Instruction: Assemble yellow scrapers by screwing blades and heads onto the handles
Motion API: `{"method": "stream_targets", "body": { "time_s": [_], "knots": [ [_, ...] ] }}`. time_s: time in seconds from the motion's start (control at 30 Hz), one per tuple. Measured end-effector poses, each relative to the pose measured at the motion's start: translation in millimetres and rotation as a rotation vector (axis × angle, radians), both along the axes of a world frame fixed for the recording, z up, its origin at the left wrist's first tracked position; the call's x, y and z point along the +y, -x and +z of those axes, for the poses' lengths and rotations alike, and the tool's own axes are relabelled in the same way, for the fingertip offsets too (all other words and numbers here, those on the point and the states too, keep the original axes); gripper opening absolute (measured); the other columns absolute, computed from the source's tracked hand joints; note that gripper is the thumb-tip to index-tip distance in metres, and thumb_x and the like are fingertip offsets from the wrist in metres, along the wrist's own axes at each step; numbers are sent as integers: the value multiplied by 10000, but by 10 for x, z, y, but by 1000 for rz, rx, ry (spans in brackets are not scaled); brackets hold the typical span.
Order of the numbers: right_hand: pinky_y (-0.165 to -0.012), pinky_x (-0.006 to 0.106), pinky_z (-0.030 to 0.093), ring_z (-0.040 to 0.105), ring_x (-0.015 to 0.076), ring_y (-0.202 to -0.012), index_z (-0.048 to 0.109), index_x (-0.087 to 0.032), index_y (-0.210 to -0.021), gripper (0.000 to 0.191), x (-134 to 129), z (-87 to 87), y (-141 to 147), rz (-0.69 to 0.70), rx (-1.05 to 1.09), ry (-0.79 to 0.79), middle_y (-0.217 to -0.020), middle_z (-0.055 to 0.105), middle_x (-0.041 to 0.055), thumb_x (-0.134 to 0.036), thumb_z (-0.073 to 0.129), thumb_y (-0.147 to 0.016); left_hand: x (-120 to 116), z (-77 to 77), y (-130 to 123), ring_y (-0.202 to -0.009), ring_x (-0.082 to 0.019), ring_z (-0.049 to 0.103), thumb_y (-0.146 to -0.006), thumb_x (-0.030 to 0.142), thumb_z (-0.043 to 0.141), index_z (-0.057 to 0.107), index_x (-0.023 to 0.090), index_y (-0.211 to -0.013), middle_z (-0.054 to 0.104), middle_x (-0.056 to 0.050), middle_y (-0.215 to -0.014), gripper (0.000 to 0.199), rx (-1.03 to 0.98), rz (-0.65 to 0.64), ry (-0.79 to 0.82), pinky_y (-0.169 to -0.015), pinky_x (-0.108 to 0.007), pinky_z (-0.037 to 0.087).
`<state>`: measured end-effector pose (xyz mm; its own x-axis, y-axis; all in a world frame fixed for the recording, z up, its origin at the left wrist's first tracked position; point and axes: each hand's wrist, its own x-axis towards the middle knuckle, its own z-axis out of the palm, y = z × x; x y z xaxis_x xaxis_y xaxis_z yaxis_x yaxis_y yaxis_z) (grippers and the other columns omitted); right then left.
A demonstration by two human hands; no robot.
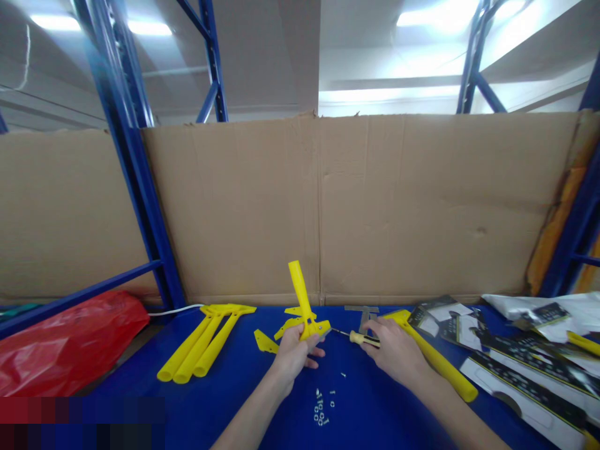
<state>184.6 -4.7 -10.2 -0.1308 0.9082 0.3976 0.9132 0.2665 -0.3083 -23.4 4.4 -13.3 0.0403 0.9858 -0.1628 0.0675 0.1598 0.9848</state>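
My left hand [293, 356] is closed around the head of a yellow plastic handle [300, 290], whose tube points up and slightly left. Between the thumb and fingers of my right hand [396, 350] is a screwdriver [364, 339] with a pale handle. Its thin shaft points left, and the tip is close to the right end of the yellow head; whether they touch is unclear. Behind and left of my left hand lie several flat yellow pieces [265, 342]. Small screws and nuts [319, 409] are scattered on the blue table [290, 419] in front of my hands.
Yellow handles [206, 344] lie together at the left, another [445, 365] beside my right hand. A metal T-shaped piece [362, 309] lies behind. Black-and-white packaging [529, 394] covers the right side. A red bag [89, 344] sits far left. Cardboard [244, 212] and blue posts [140, 187] stand behind.
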Motion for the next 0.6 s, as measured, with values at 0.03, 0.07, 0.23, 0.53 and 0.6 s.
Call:
{"method": "stream_targets", "body": {
  "time_s": [0.03, 0.07, 0.23, 0.53, 0.6],
  "knots": [
    [-743, 359, 462, 614, 289, -909, 690, -229, -872, 184, -3, -8, -11, 9, -19, 41, -914, 683, 96, -191, 631, -702, 1, 0, -4, -590, -106, 614, -750, 236, 635, 575, 98, -963, 645, -111, -947, 261, 5, 15, 5, -413, -169, 433],
    [-740, 356, 460, 619, 291, -911, 691, -229, -880, 218, -4, -17, -22, 17, -36, 72, -917, 686, 97, -152, 619, -690, 1, 0, -7, -590, -107, 616, -752, 233, 636, 574, 97, -969, 646, -114, -951, 264, 7, 30, 9, -413, -170, 435],
    [-708, 305, 444, 643, 247, -850, 676, -240, -889, 344, 23, -45, -90, 54, 26, 68, -880, 700, 65, -38, 560, -637, 1, -1, -22, -593, -112, 624, -747, 242, 659, 575, 106, -984, 656, -115, -965, 285, 0, 102, 9, -404, -164, 436],
    [-695, 314, 467, 640, 221, -794, 628, -219, -835, 186, 5, 293, -136, 41, 355, -133, -838, 690, 37, -181, 552, -670, 11, -3, -62, -570, -110, 623, -791, 137, 588, 563, 99, -935, 654, -112, -933, 151, -25, 195, -28, -376, -165, 439],
    [-672, 310, 487, 640, 213, -774, 617, -216, -807, 145, 8, 304, -138, 59, 469, -196, -818, 678, 34, -224, 556, -675, 12, -4, -70, -559, -110, 621, -767, 158, 628, 570, 105, -915, 656, -105, -921, 167, -35, 209, -29, -371, -165, 433]
  ]
}}
